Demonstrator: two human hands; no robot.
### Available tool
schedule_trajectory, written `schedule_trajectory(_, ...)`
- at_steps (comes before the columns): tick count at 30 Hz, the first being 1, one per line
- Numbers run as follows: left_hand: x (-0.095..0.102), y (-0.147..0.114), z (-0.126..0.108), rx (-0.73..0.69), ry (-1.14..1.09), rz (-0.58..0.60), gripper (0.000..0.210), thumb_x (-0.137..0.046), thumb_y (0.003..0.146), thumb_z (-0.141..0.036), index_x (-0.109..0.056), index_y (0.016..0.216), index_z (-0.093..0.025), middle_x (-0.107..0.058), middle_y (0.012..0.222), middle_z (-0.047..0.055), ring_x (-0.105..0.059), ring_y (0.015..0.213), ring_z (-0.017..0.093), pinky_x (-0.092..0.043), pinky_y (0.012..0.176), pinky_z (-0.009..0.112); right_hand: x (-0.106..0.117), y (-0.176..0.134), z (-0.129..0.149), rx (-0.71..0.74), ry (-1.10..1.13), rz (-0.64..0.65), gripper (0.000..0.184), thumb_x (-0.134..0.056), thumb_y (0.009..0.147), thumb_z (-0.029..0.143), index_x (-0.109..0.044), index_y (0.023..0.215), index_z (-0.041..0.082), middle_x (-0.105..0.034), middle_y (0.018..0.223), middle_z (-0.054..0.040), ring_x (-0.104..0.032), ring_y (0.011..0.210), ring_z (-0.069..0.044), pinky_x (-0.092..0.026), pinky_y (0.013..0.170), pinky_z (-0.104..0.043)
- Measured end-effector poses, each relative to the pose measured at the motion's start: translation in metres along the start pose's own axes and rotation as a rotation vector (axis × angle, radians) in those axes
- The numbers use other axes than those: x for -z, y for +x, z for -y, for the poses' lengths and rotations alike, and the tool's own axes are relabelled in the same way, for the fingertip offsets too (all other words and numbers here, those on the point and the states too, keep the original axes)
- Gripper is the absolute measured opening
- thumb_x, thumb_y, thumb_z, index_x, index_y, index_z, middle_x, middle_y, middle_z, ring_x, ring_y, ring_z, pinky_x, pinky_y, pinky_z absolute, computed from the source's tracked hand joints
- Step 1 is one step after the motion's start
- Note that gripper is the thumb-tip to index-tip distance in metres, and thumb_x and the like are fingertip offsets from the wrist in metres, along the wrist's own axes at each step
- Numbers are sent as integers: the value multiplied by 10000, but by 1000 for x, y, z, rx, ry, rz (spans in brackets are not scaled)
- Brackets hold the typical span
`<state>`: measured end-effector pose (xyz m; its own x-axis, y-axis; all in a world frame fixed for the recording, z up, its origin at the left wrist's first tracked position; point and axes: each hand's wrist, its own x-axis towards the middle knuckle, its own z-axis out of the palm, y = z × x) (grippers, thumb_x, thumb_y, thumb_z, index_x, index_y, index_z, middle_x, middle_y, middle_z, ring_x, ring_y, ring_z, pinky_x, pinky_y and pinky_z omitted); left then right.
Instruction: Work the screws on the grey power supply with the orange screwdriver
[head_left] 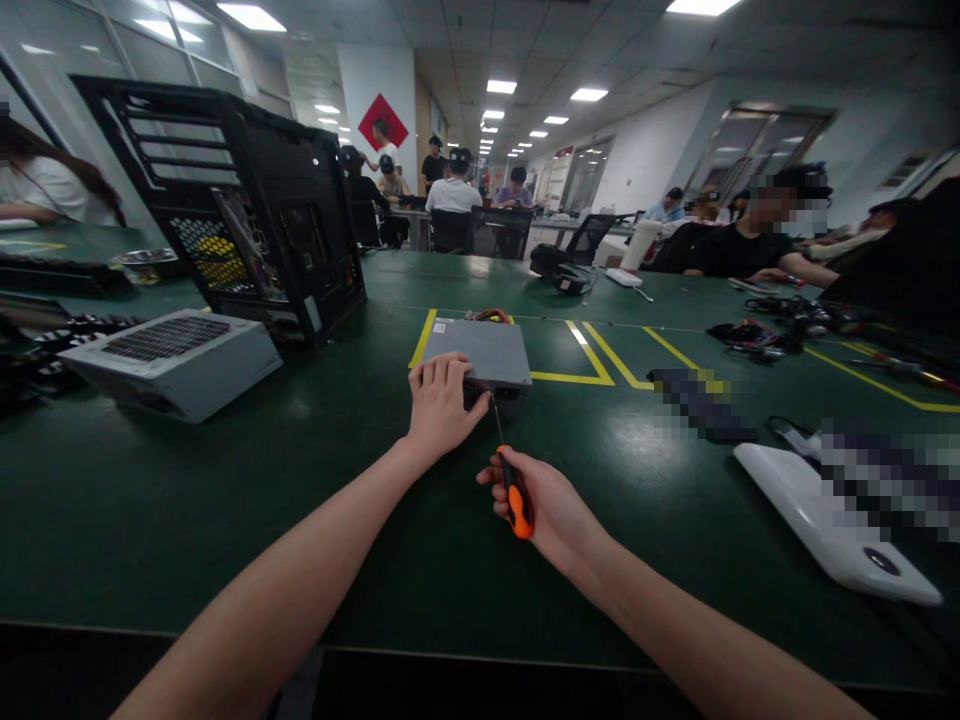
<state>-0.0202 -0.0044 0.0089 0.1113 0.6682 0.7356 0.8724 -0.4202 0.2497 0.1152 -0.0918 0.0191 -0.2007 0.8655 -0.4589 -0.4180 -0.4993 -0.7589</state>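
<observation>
A grey computer power supply (487, 348) lies on the green table, with a bundle of coloured cables (489, 315) at its far side. My left hand (442, 400) rests on its near left corner, fingers on top and thumb along the front face, gripping it. In my right hand (544, 495) is a screwdriver (516, 495) with an orange and black handle. Its shaft points up and away from me, and the tip is at the front face of the power supply near my left thumb. Whether the tip sits in a screw is too small to tell.
A black computer case (247, 200) stands at the left behind a second power supply (176, 360). Yellow tape (600, 350) marks the green table (337, 550). On the right lie a white device (832, 520) and cables (765, 330). Several people sit farther back.
</observation>
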Motion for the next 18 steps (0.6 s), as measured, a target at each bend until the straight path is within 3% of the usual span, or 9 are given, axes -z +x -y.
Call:
schedule_trajectory(4,0,0,0,-4,6,-5,292,-570,749,-339,-453,979,-201,-520,1124,63,-439,1045,237,-272,929,401,-2,-3,1,-64,4,-6,259,-386,868,264,-589,877,103,-626,717,-71,-514,557,-90,-428,530,-211)
schedule_trajectory(18,1,0,0,-5,0,-2,294,-569,749,-337,-466,982,-190,-519,1119,71,-436,1040,240,-273,923,404,-1,-2,2,-49,33,-14,147,-473,837,243,-557,814,125,-590,677,-38,-502,499,-67,-402,449,-175)
